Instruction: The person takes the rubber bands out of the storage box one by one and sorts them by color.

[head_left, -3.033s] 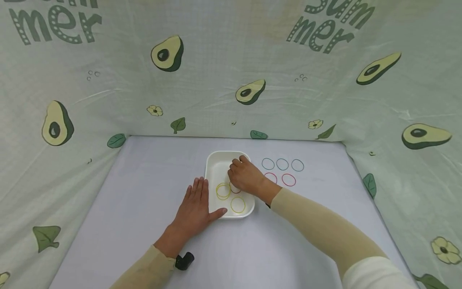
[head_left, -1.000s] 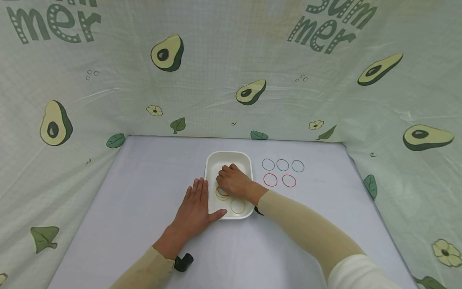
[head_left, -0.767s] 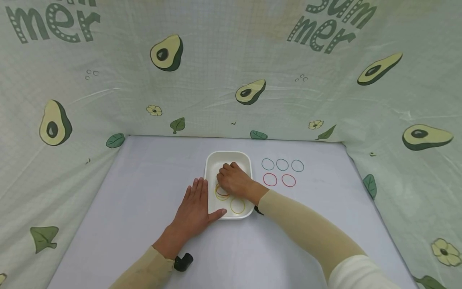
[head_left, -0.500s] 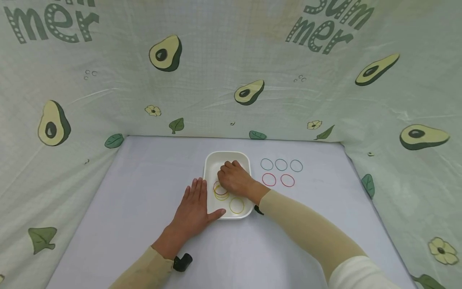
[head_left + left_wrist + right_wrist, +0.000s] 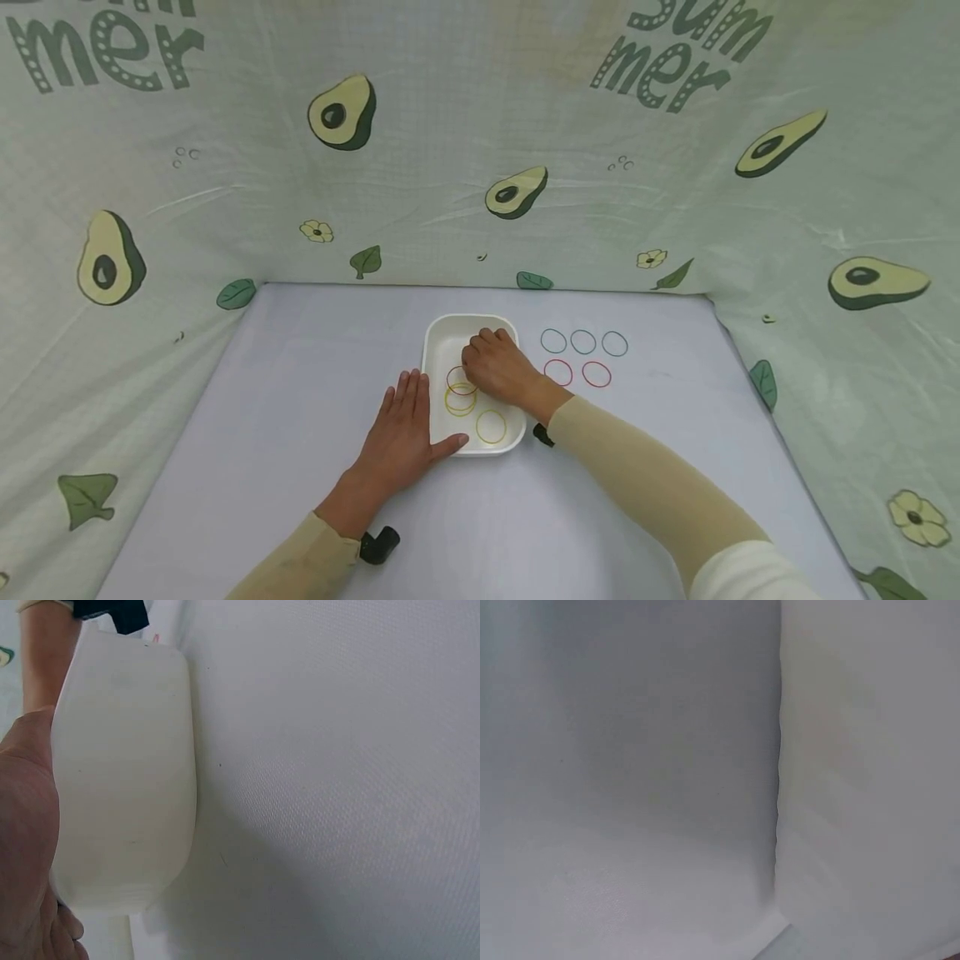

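Red band (image 5: 447, 383) slid farther up the tray (image 5: 447, 343), so less yellow band (image 5: 446, 400) overlap. Left hand (image 5: 397, 429) flat; can't tell right hand's (image 5: 497, 364) grip.

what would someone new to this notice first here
Probably the avocado-print cloth hanging behind the table. Then the white tray mid-table, the left hand at its left side and the right hand over it. Right of the tray, three bluish-green rings lie beyond two red rings.
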`<state>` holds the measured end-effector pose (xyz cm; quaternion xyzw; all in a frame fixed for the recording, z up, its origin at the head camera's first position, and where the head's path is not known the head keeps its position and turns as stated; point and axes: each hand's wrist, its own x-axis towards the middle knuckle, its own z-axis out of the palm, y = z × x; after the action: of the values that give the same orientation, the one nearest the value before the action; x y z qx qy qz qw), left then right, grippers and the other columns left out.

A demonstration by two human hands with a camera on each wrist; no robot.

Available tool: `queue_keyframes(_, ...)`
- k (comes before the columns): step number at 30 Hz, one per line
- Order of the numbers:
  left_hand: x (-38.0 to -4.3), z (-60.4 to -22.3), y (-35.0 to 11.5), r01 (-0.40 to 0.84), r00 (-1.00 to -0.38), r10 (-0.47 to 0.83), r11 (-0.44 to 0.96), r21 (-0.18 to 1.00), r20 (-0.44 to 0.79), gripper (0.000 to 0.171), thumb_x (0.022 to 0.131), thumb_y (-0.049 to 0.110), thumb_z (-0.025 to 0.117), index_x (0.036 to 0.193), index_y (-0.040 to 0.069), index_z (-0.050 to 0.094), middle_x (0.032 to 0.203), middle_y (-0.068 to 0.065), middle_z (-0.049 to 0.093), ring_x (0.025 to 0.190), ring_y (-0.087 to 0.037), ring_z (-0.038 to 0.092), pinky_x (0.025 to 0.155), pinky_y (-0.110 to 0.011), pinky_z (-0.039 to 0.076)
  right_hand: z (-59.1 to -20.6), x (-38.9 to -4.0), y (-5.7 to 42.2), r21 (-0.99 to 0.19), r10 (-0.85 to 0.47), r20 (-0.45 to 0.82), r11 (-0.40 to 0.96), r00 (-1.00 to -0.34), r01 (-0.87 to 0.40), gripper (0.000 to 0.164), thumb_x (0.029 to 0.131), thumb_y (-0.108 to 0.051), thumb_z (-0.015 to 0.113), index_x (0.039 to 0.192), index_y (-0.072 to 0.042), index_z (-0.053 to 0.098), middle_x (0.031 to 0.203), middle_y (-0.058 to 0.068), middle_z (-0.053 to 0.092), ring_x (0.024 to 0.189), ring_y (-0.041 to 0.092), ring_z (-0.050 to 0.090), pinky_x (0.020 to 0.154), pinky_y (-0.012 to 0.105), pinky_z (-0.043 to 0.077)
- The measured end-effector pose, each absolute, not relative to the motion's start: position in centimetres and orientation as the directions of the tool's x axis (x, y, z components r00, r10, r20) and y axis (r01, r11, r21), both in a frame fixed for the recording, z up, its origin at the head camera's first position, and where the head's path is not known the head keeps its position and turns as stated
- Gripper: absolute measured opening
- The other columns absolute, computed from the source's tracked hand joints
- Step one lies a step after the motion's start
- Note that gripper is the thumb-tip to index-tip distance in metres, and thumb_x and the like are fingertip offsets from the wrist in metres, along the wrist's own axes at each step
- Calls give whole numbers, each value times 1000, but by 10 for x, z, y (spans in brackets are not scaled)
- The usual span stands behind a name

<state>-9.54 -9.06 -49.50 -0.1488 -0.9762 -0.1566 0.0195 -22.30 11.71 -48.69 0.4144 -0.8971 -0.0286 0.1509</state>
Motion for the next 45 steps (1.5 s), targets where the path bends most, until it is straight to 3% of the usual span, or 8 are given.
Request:
queue_keyframes(20, -93, -491, -89, 287, -957, 283, 907, 307, 58, 113, 95, 70, 62, 161, -14, 24, 170, -33, 22, 161, -46, 18, 129, -59, 23, -455, -226, 160, 159, -694, 287, 715, -661, -681, 13, 104, -18, 64, 99, -10, 73, 93, 5, 67, 91, 27, 55, 81, 41, 46)
queue_keyframes(27, -93, -489, -88, 284, -958, 282, 907, 312, 54, 113, 96, 70, 62, 161, -13, 23, 170, -33, 21, 161, -46, 17, 130, -58, 22, -447, -229, 209, 60, -592, 269, 798, -760, -600, 10, 103, -16, 67, 101, -7, 72, 94, 6, 66, 94, 27, 53, 87, 44, 45)
queue_keyframes(34, -94, -489, -87, 284, -958, 282, 904, 320, 55, 112, 96, 69, 62, 161, -13, 24, 170, -33, 22, 161, -46, 17, 129, -59, 22, -450, -227, 274, 38, -501, 267, 859, -823, -510, 8, 100, -12, 69, 101, -4, 71, 93, 9, 65, 96, 31, 55, 87, 48, 45)
queue_keyframes(45, -95, -490, -88, 267, -961, 276, 911, 313, 15, 115, 96, 73, 59, 163, -12, 20, 172, -31, 18, 162, -45, 14, 130, -58, 19, -472, -217, 354, 27, -359, 173, 933, -917, -360, 13, 101, -9, 61, 103, 0, 69, 95, 14, 65, 101, 38, 55, 86, 55, 43)
